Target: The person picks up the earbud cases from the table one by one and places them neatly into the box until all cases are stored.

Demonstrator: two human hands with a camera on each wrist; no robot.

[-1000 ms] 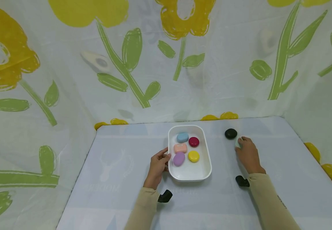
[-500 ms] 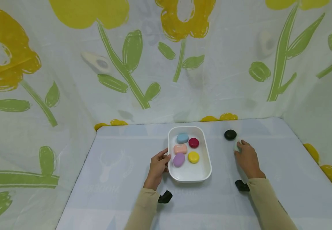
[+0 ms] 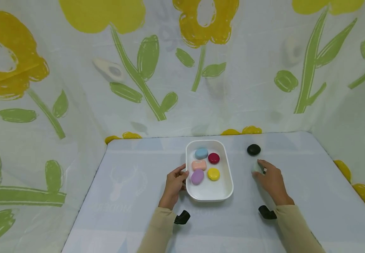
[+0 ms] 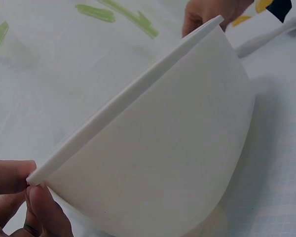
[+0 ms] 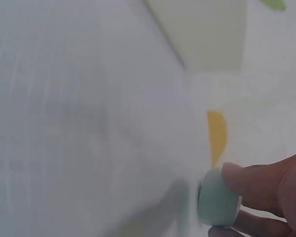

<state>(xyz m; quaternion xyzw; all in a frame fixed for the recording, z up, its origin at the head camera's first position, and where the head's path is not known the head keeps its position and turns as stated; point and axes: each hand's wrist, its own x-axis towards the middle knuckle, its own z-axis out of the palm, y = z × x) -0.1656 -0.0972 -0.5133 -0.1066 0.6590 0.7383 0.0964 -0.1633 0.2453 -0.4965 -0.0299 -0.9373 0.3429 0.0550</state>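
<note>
My left hand (image 3: 173, 184) pinches the left rim of a white plastic tub (image 3: 212, 194); in the left wrist view, thumb and fingers grip its lip (image 4: 123, 101). Inside lie soap bars: light blue (image 3: 201, 153), dark red (image 3: 213, 158), pink (image 3: 199, 165), purple (image 3: 197, 176) and yellow (image 3: 213, 174). To the tub's right, my right hand (image 3: 272, 181) holds a pale green soap bar (image 5: 218, 200) between thumb and fingers; whether it touches the table I cannot tell. A black soap bar (image 3: 253, 149) lies on the table just beyond that hand.
A pale cloth covers the table (image 3: 132, 211). Flower-printed curtains (image 3: 233, 95) hang behind it and at both sides. Black camera mounts (image 3: 182, 217) stick out from both wrists.
My right hand has moved left and a little nearer to me with the pale green soap bar, away from the black one. The left hand stays on the tub's rim.
</note>
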